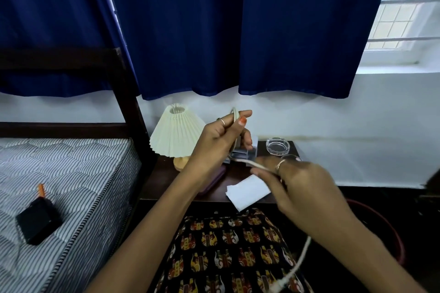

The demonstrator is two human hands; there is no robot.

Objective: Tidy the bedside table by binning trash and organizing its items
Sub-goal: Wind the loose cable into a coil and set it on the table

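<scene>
A: What's on the left?
B: A black box [38, 222] lies on the striped mattress [71, 173]; a pleated lamp [177, 134] stands on the desk [166, 181].
A: And the hands?
B: The left hand [220, 140] has its fingers [242, 115] pinched shut on a looped white cable [247, 162]. The right hand [307, 188] grips the same cable above a white paper [247, 191]. A glass ashtray [277, 146] sits behind.

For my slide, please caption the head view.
Both hands, left hand and right hand, coil a white cable above the bedside table.
</scene>
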